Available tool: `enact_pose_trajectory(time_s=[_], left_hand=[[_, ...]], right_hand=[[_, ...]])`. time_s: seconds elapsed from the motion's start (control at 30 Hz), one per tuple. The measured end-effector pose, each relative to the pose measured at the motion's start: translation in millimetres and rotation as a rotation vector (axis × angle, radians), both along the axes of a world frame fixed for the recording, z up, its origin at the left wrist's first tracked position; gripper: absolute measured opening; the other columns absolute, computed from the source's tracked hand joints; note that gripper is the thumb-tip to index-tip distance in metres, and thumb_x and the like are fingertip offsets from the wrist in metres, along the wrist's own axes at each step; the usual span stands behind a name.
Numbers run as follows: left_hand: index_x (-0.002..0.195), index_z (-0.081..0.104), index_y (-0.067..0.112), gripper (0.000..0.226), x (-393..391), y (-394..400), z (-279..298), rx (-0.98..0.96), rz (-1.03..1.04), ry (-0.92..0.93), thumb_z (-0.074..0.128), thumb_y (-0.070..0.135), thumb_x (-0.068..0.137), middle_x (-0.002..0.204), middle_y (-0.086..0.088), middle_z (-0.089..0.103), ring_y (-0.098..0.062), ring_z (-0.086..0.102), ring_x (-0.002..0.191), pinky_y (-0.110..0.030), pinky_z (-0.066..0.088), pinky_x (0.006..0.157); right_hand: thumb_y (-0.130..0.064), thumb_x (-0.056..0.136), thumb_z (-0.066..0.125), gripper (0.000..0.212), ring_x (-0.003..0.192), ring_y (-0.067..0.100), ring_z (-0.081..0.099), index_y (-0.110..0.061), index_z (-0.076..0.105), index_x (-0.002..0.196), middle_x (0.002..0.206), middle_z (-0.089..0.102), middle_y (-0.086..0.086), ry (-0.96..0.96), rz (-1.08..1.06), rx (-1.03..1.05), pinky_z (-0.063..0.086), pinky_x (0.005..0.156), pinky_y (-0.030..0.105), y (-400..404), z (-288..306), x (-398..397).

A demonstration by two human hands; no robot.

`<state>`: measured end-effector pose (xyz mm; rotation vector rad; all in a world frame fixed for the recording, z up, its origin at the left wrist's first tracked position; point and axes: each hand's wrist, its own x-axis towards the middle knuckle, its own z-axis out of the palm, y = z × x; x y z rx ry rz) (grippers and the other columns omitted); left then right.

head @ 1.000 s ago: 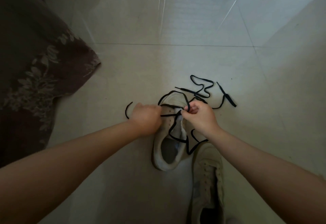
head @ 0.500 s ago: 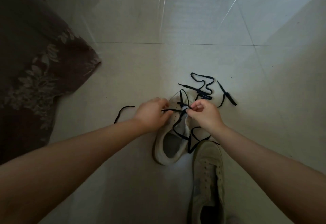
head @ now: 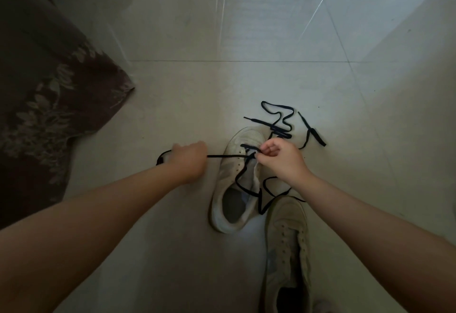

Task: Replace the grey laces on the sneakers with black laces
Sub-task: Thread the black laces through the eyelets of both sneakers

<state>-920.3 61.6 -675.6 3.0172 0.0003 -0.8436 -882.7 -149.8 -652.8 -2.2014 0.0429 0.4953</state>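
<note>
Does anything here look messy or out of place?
Only the spare black lace, lying tangled on the floor beyond the sneaker being laced. The second sneaker has empty eyelets. Nothing looks damaged.

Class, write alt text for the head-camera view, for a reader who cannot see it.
Two bare hands thread a black lace through a pale sneaker on a tiled floor: the left hand pulls the lace taut sideways while the right hand pinches it at the eyelets. A second, unlaced sneaker and another loose black lace lie nearby.
</note>
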Motion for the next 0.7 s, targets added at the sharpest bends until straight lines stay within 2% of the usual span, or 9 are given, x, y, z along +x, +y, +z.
enact_pose_trajectory(time_s=[0.13,0.23,0.33,0.47,0.57,0.7], left_hand=[[0.110,0.042,0.005,0.018,-19,33,-11,-0.024,0.111,0.092,0.032,0.010,0.096,0.115,-0.016,0.059,-0.033,0.058,0.104,-0.036,0.038,0.083],[0.107,0.041,0.008,0.016,-23,29,-12,-0.143,0.156,0.143,0.033,0.018,0.098,0.115,-0.016,0.057,-0.032,0.055,0.103,-0.035,0.033,0.076],[0.112,0.044,0.012,0.023,-20,21,-5,-0.328,0.222,0.051,0.041,0.027,0.095,0.107,-0.007,0.064,-0.029,0.057,0.099,-0.033,0.037,0.076],[0.126,0.043,0.019,0.040,-9,-2,9,-0.474,0.210,-0.098,0.048,0.042,0.093,0.104,0.003,0.068,-0.023,0.060,0.102,-0.034,0.042,0.090],[0.115,0.047,0.016,0.044,-2,-12,4,-0.442,0.206,-0.072,0.048,0.053,0.091,0.102,-0.002,0.067,-0.024,0.061,0.099,-0.035,0.045,0.086],[0.099,0.060,0.014,0.028,-10,-2,-3,-0.487,0.143,-0.052,0.050,0.040,0.094,0.097,-0.007,0.067,-0.025,0.060,0.093,-0.030,0.044,0.071]], right_hand=[[-0.011,0.078,0.073,0.014,0.075,0.006,0.056,-0.014,0.064,0.088,0.082,0.061,-0.004,-0.004,0.021,0.014,0.044,0.064,0.008,4,-1,3],[-0.009,0.077,0.073,0.016,0.074,0.009,0.056,-0.016,0.061,0.085,0.080,0.061,-0.004,-0.016,0.027,0.015,0.047,0.068,0.016,9,-1,8],[-0.011,0.076,0.074,0.025,0.077,0.010,0.059,-0.018,0.052,0.087,0.083,0.063,-0.002,-0.006,-0.006,0.004,0.049,0.074,0.024,10,0,11],[-0.010,0.075,0.073,0.029,0.085,0.017,0.062,-0.021,0.048,0.086,0.086,0.063,0.000,0.012,0.024,0.007,0.052,0.082,0.033,12,3,11],[-0.009,0.075,0.073,0.030,0.087,0.020,0.063,-0.022,0.048,0.084,0.089,0.064,0.002,0.022,0.070,0.008,0.052,0.084,0.036,14,4,11],[-0.008,0.074,0.073,0.029,0.090,0.024,0.063,-0.023,0.049,0.083,0.090,0.065,0.004,0.046,0.070,0.028,0.051,0.085,0.036,10,3,10]])
